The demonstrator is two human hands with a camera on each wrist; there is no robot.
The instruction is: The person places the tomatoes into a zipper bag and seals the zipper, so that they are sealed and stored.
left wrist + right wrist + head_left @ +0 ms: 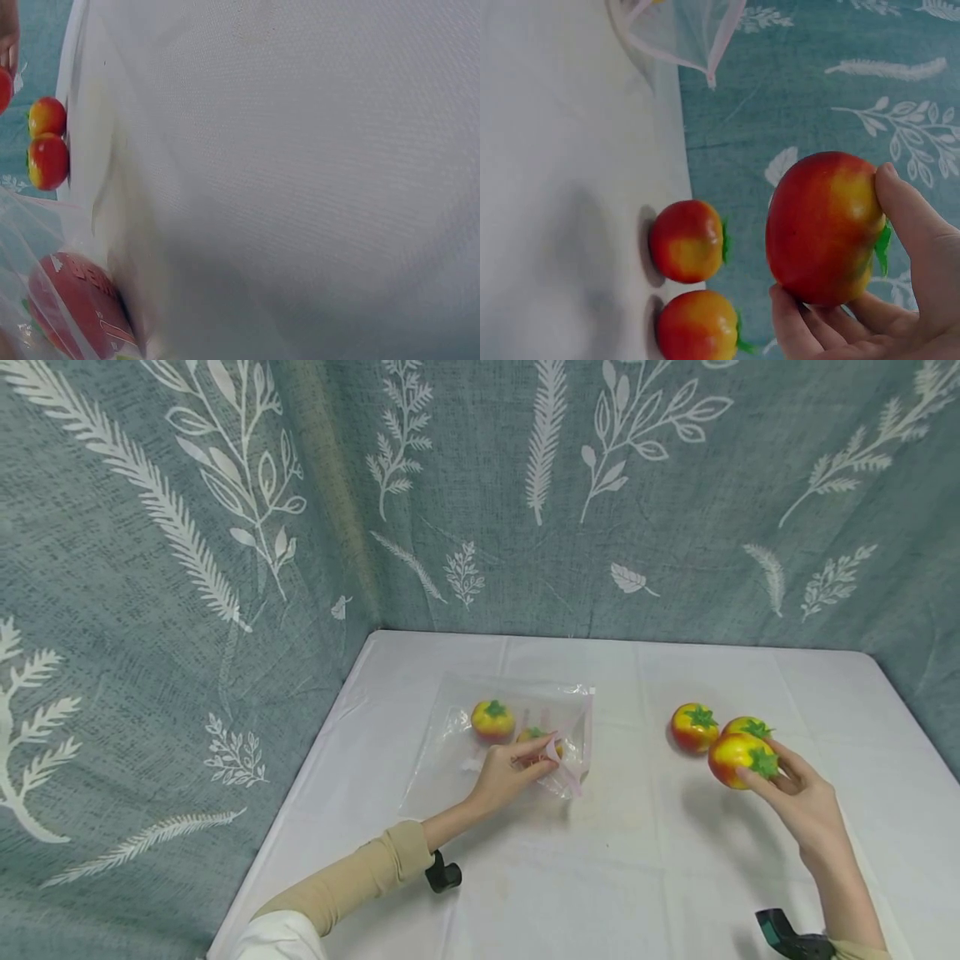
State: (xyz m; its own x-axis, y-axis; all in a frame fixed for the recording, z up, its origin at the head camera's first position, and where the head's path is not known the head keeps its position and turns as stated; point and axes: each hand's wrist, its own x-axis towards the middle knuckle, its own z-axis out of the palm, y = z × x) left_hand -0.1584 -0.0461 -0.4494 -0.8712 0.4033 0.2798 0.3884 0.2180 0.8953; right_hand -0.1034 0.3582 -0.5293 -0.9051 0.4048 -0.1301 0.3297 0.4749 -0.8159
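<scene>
My left hand pinches the pink-edged mouth of a clear zip bag lying on the table. Two red-and-yellow tomatoes are inside: one tomato towards the back left, the other partly hidden behind my left fingers. Red print on the bag shows over the inner tomato in the left wrist view. At the right, my right hand grips a tomato between thumb and fingers, raised above the table. Behind it sit two loose tomatoes, one tomato in full view and another tomato partly covered by the held one.
A white cloth covers the table. Blue-green curtains with white leaf prints hang behind it and along the left side. Black wrist mounts show below both hands, one mount under the left sleeve.
</scene>
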